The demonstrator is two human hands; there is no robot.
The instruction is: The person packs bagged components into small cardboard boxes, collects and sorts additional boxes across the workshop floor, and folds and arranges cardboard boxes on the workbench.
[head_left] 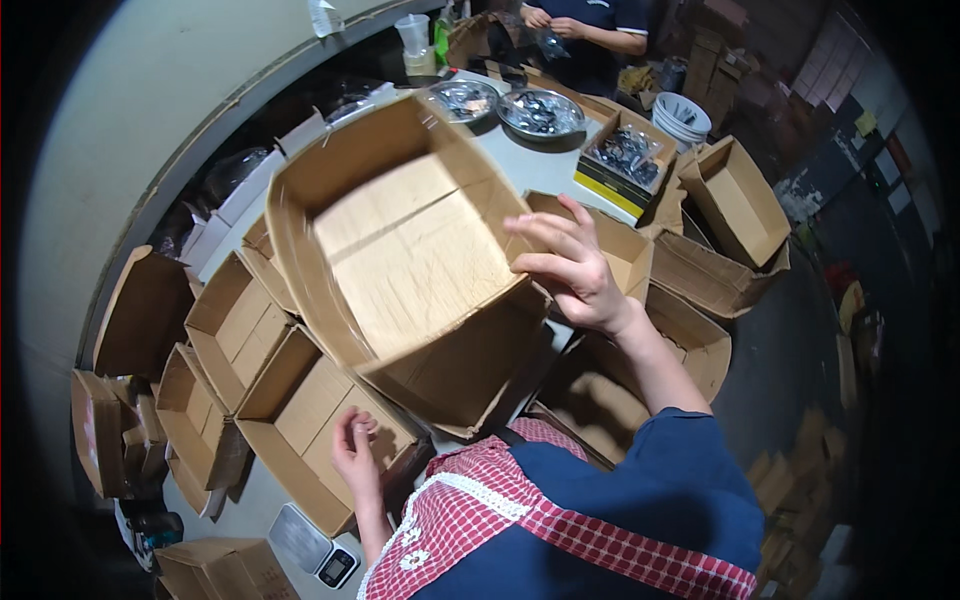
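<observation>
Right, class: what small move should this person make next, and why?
Probably bring the left hand up to steady the tilted cardboard box: only the right hand is at its edge, while the left is apart from it, near another open box.

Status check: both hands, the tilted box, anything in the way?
Right-hand grip at right rim of tilted box; left-hand grip free, over lower open box. Tilted box open, nothing visible inside. Other boxes crowd both sides.
</observation>
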